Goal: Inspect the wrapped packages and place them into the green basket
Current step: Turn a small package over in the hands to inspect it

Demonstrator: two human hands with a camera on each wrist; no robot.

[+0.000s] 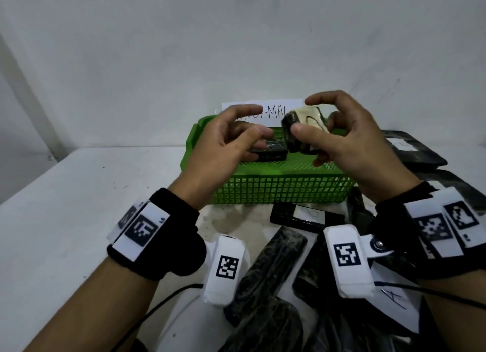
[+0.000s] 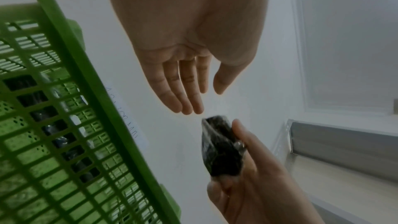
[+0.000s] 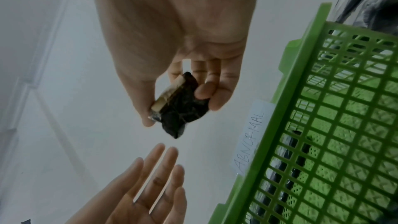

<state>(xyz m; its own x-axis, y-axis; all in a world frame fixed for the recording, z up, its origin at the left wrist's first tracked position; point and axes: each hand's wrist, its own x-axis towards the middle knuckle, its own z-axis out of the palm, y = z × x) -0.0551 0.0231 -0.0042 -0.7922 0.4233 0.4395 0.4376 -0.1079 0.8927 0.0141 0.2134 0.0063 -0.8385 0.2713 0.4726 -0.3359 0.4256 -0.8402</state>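
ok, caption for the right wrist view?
Right hand pinches a wrapped package beside the green basket, left hand open.

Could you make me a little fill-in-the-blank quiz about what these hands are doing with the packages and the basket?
1. The small dark package is held by the ____ hand.
2. The left hand holds ____.
3. The basket with the grid walls is coloured ____.
4. The paper label behind the basket reads ____.

Missing words: right; nothing; green; ABNORMAL
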